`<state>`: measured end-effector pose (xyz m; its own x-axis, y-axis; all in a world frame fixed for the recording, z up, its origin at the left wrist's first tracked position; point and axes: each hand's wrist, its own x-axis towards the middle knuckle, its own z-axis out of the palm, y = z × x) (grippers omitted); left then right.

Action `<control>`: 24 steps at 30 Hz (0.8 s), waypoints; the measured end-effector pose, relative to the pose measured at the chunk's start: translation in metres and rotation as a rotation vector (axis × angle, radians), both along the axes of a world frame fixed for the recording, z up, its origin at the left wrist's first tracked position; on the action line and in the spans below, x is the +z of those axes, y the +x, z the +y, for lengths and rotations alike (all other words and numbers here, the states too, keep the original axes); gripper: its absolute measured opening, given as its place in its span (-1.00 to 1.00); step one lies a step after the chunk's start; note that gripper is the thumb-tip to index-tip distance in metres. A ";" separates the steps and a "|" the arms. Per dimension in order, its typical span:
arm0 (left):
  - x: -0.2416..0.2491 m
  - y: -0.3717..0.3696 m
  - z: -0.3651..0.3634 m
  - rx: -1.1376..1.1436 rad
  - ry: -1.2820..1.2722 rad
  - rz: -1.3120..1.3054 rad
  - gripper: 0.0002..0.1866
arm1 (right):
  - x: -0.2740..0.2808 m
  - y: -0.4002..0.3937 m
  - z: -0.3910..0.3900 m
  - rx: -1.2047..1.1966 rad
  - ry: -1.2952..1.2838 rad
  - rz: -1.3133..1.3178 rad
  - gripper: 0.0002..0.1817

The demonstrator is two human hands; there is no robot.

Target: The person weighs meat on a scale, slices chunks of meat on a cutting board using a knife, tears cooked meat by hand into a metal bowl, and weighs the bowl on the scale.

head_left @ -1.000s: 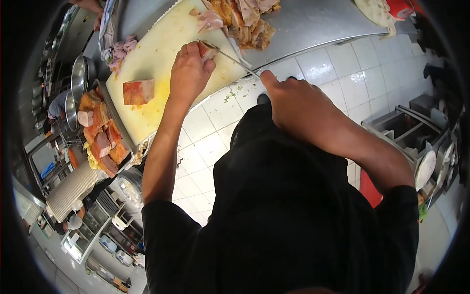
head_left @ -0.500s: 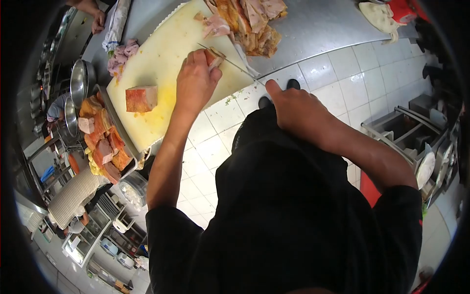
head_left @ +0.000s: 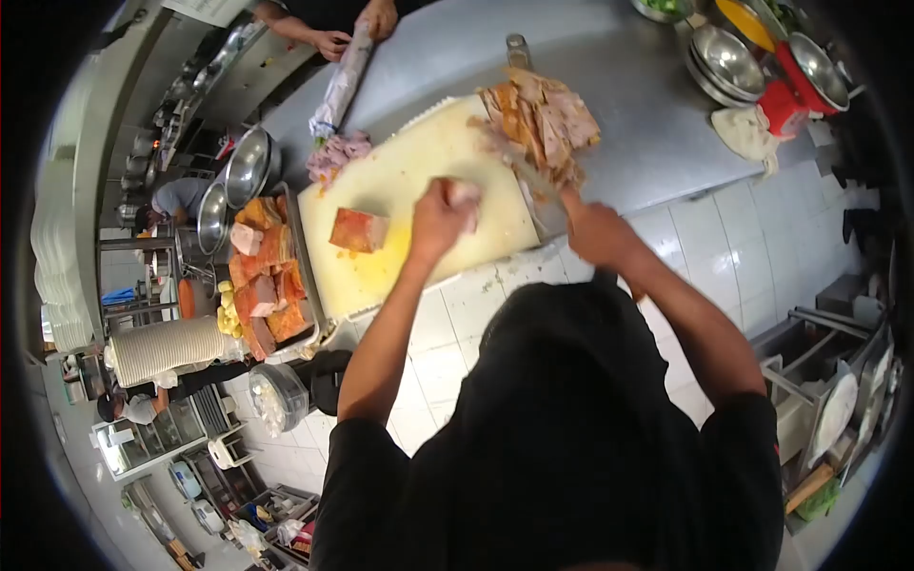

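I see the metal tray (head_left: pixel 321 295) of meat pieces (head_left: pixel 269 271) beside the cutting board (head_left: pixel 388 174) on the steel counter (head_left: pixel 633 90), steel bowls (head_left: pixel 249 164) beyond it. My left hand (head_left: pixel 440 224) has its fingers curled round a blurred meat chunk (head_left: pixel 464 196) over the board; my right hand (head_left: pixel 600 233) is closed on the knife (head_left: pixel 535 178).

A busy commercial kitchen.
Steel worktop (head_left: pixel 652 124) at twelve o'clock, nested metal bowls (head_left: pixel 728 62) at one, a tall plate stack (head_left: pixel 171 350) at nine, and white floor tiles (head_left: pixel 719 238) at three.
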<state>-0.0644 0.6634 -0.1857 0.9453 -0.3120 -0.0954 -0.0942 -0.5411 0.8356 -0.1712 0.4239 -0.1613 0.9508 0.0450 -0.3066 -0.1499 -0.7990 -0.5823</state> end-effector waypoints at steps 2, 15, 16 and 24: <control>-0.002 0.003 0.004 0.193 -0.460 0.381 -0.73 | 0.001 0.003 -0.011 -0.034 -0.008 -0.077 -0.61; -0.014 -0.081 0.027 0.477 -0.109 0.205 -0.14 | 0.045 -0.060 0.000 -0.039 0.002 0.165 -0.58; -0.002 -0.086 0.022 0.435 0.067 0.014 -0.06 | 0.044 -0.065 0.000 -0.046 -0.010 0.182 -0.58; -0.007 -0.068 -0.028 0.391 0.354 -0.407 0.06 | 0.048 -0.085 -0.009 -0.045 -0.002 0.074 -0.57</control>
<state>-0.1320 0.6354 -0.1927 0.9646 0.0457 0.2597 -0.1058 -0.8349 0.5401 -0.2559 0.4153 -0.1133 0.9267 0.0019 -0.3758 -0.2282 -0.7917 -0.5667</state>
